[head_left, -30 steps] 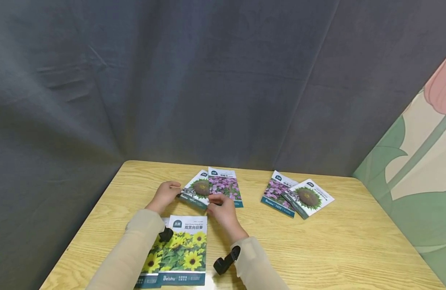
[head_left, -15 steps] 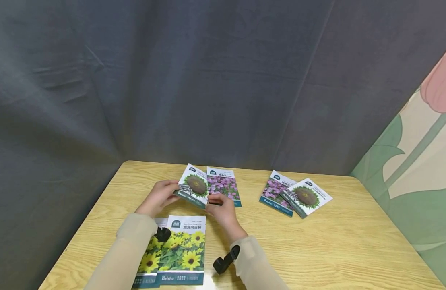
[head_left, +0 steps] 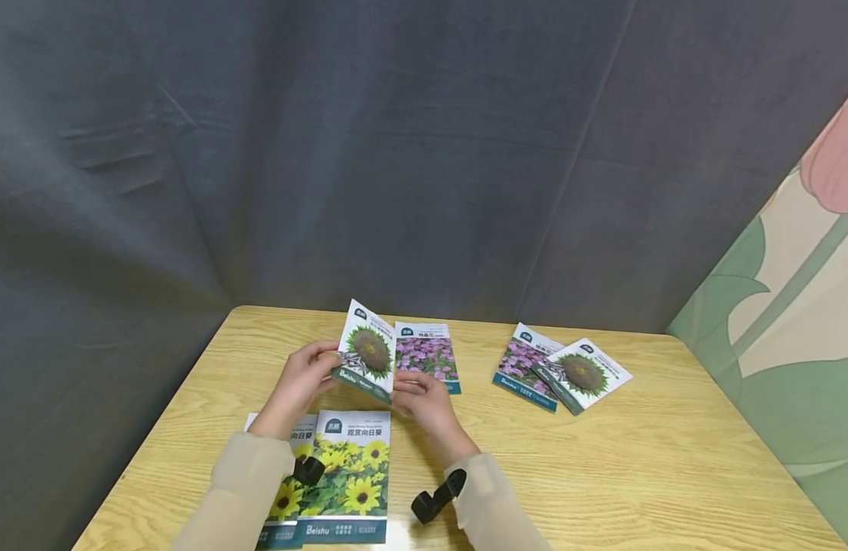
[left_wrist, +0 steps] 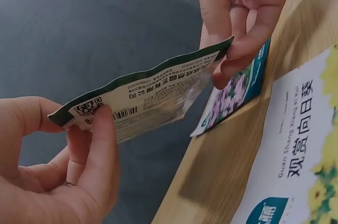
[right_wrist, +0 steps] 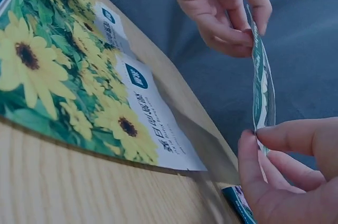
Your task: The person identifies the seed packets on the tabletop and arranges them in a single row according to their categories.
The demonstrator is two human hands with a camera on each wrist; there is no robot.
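Note:
Both hands hold up a seed packet [head_left: 367,352] with a sunflower head and striped seeds on its front. My left hand [head_left: 305,376] pinches its lower left corner, and my right hand [head_left: 424,402] pinches its lower right corner. In the left wrist view the back of the packet [left_wrist: 153,94] shows, with print and a barcode, tilted above the table. The right wrist view catches the packet [right_wrist: 261,81] nearly edge-on between the two hands. Behind my right hand a purple-flower seed packet [head_left: 426,353] lies on the table, its lower left part covered.
Two overlapping yellow-sunflower packets [head_left: 351,474] lie at the front left, the left one partly under my left forearm. At the right back, a second sunflower-head packet [head_left: 585,376] overlaps another purple-flower packet [head_left: 523,367]. A dark curtain [head_left: 424,153] hangs behind the wooden table [head_left: 637,474].
The sunflower-head packet has been raised off the table and tilted up toward upright. My left hand has shifted slightly left with its corner; the right hand stays at the other corner.

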